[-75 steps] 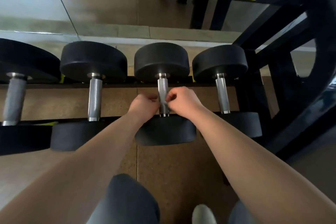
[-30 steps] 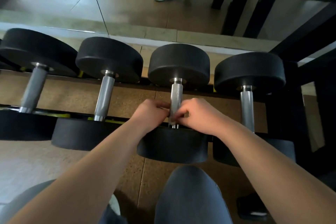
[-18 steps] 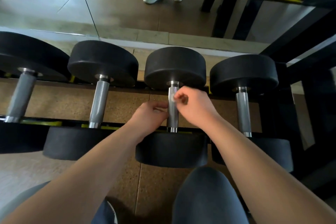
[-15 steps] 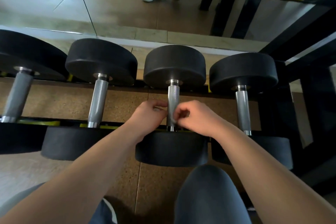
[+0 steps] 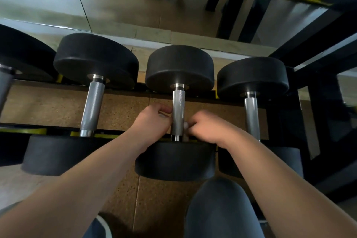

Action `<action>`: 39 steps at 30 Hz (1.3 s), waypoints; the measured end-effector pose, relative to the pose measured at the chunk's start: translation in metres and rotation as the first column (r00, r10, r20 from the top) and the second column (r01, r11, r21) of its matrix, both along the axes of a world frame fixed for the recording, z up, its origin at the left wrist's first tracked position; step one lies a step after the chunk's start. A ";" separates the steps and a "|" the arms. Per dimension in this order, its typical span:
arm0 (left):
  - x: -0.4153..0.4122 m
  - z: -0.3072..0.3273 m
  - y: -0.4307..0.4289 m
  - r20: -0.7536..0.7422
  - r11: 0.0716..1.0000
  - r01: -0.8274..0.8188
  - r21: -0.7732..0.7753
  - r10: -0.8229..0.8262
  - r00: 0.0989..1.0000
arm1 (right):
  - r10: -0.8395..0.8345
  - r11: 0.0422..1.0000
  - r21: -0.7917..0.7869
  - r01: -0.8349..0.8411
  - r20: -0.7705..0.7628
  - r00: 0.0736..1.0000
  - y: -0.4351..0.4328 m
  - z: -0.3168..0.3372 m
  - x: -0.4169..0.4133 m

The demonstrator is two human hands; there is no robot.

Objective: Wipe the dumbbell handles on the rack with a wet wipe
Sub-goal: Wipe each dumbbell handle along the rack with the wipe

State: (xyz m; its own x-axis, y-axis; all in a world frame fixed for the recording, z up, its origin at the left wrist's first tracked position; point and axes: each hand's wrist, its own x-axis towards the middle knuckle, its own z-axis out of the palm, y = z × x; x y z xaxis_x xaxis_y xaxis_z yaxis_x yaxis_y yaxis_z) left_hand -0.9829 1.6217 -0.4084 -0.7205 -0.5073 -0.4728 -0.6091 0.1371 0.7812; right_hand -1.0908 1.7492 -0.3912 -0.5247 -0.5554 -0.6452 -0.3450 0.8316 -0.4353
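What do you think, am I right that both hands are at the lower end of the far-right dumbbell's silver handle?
Not quite. The head view shows the left hand and the right hand, which pinches a white wet wipe, at the lower end of the knurled silver handle of the black dumbbell second from the right, not the far-right dumbbell.

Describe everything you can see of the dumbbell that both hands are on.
The dumbbell lies across the rack and its rails, third from the left. Two thick round black heads, rubbery-looking, flank a silvery knurled metal handle with smooth collars. The left hand and right hand grip the handle's near end from either side; a pale scrap, likely the wipe, shows by the right fingers.
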 end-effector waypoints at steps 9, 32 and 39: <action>-0.002 0.003 0.002 0.021 0.999 -0.048 0.014 0.048 0.999 | -0.369 0.828 -0.513 0.225 -0.198 0.908 -0.017 0.002 -0.006; -0.007 0.000 0.003 0.032 0.995 -0.103 -0.006 0.103 0.994 | -0.419 0.831 -0.089 0.549 0.547 0.724 -0.027 -0.027 -0.035; -0.006 -0.003 0.003 0.003 0.991 -0.129 -0.047 0.129 0.992 | -0.299 0.928 -0.031 0.372 0.538 0.788 -0.015 -0.022 -0.034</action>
State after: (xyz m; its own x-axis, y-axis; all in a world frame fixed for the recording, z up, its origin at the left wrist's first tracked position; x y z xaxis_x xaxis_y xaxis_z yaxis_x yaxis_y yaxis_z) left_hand -0.9887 1.6248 -0.4109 -0.6449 -0.6173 -0.4506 -0.6288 0.0935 0.7719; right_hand -1.1250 1.7339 -0.4135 -0.3046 -0.5035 -0.8085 0.2509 0.7765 -0.5780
